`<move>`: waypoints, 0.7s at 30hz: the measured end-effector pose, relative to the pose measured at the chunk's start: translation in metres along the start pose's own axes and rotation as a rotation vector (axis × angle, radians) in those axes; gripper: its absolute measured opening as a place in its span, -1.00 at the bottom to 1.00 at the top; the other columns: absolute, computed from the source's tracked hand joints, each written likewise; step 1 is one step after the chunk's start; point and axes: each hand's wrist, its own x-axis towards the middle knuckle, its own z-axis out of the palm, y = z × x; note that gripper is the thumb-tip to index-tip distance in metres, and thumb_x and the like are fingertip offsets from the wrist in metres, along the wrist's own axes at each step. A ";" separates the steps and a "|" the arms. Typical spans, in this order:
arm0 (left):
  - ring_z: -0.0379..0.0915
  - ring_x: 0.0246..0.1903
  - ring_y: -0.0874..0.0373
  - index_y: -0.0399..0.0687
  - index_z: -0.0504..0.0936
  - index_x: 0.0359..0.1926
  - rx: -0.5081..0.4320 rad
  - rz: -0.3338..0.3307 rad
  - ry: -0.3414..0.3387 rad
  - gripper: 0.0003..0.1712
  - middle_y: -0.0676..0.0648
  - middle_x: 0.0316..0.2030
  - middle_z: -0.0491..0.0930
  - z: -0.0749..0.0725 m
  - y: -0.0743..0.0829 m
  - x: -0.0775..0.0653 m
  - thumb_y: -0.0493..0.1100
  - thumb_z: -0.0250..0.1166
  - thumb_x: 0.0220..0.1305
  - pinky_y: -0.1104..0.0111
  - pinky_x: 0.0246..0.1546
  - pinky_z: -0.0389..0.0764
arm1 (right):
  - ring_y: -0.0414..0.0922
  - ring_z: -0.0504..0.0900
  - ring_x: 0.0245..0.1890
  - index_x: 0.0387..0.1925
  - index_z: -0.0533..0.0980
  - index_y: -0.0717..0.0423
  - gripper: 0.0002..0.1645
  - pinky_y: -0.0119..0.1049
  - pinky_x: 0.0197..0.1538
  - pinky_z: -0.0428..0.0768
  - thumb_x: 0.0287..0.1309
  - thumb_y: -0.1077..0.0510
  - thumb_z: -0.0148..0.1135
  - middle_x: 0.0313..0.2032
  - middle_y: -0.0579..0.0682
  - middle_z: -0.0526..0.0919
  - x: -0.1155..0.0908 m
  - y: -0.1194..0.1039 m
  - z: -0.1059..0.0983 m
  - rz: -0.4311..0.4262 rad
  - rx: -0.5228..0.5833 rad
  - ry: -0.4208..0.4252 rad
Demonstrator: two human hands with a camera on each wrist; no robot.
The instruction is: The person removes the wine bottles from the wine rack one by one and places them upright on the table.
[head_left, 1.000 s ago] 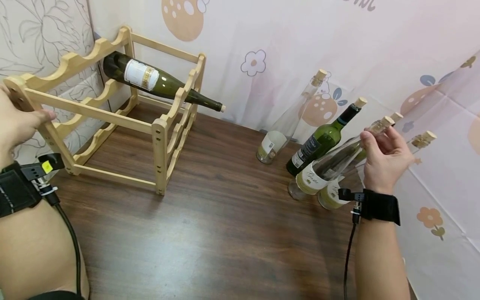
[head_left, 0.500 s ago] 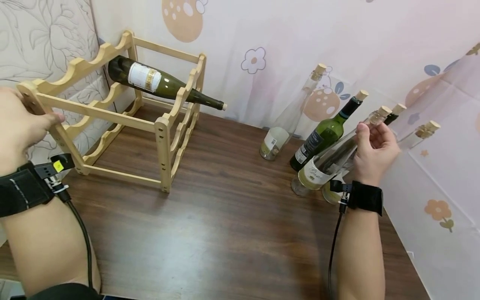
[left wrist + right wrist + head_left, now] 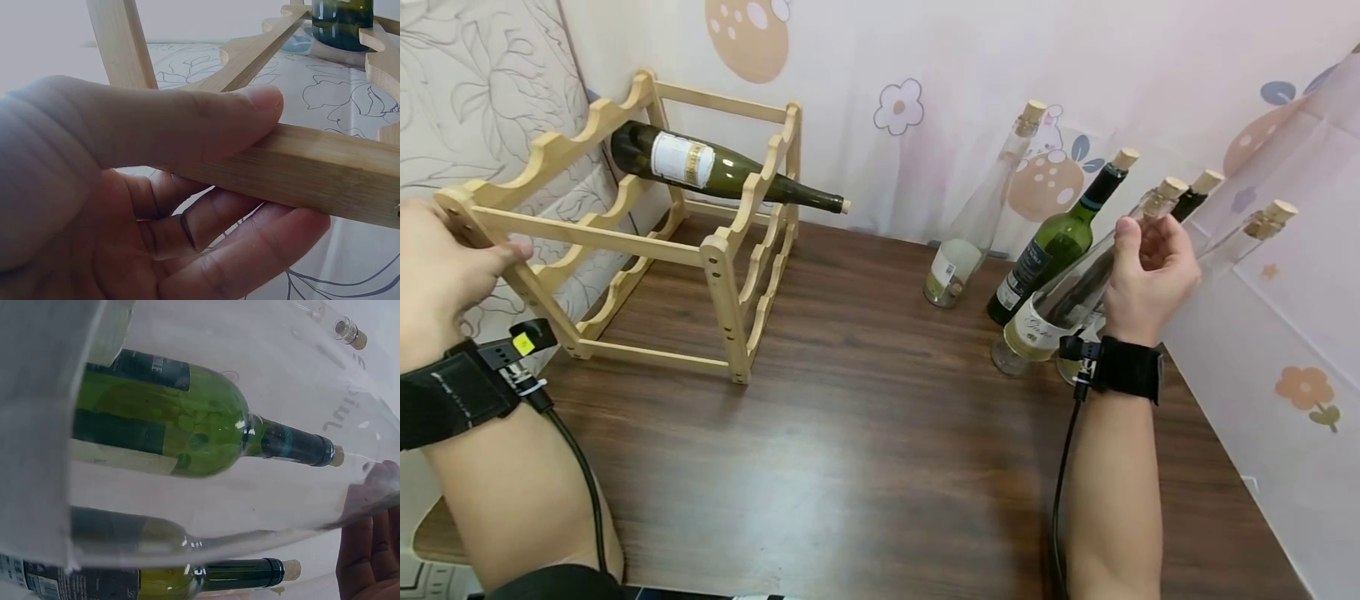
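Observation:
My left hand (image 3: 452, 267) grips the near left post of a pale wooden wine rack (image 3: 724, 304); in the left wrist view the thumb (image 3: 206, 122) lies along the wood with fingers curled beneath. A dark green wine bottle (image 3: 683, 160) lies on the rack's top tier, corked neck toward the right. At the right, my right hand (image 3: 1153, 279) pinches the neck of a clear glass bottle (image 3: 1036, 327) just below its cork. That bottle's base appears to be on the table. Through its glass, the right wrist view shows a green bottle (image 3: 206, 425).
Beside the held bottle stand a green wine bottle (image 3: 1063, 242) and a clear bottle (image 3: 962, 250). Behind the right hand are a dark-necked bottle (image 3: 1191, 200) and another clear bottle (image 3: 1243, 237), partly hidden. A patterned cloth wall (image 3: 850, 50) backs the brown table (image 3: 865, 433).
The head view has shifted slightly. My right forearm has swung a little left, the fingers staying at the clear bottle's neck. My left hand keeps its grip on the rack.

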 end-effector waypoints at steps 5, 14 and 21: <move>0.10 -0.59 0.60 -0.52 0.50 0.19 0.033 0.004 0.007 -0.46 0.50 -0.68 0.21 0.001 -0.006 0.003 -0.10 0.29 0.45 0.55 -0.56 0.24 | -0.31 0.51 -0.44 -0.22 0.74 0.13 -0.89 -0.44 -0.26 0.41 0.24 0.20 0.49 -0.41 -0.18 0.69 0.000 0.004 0.007 -0.004 0.104 0.010; 0.34 -0.40 0.14 -0.47 0.49 0.27 0.061 -0.020 0.003 -0.43 0.06 -0.61 0.48 0.005 0.000 0.012 -0.10 0.30 0.45 0.35 -0.55 0.31 | -0.29 0.40 -0.50 -0.38 0.69 0.07 -0.86 -0.44 -0.29 0.34 0.18 0.17 0.55 -0.50 -0.16 0.58 0.004 0.006 0.011 -0.072 0.185 0.049; 0.26 -0.50 0.35 -0.48 0.47 0.28 0.083 -0.029 0.004 -0.43 -0.08 -0.55 0.53 0.003 -0.002 0.005 -0.13 0.29 0.45 0.41 -0.56 0.29 | -0.29 0.41 -0.49 -0.37 0.70 0.09 -0.88 -0.45 -0.28 0.36 0.19 0.18 0.54 -0.49 -0.17 0.59 -0.006 0.009 0.011 -0.058 0.183 0.051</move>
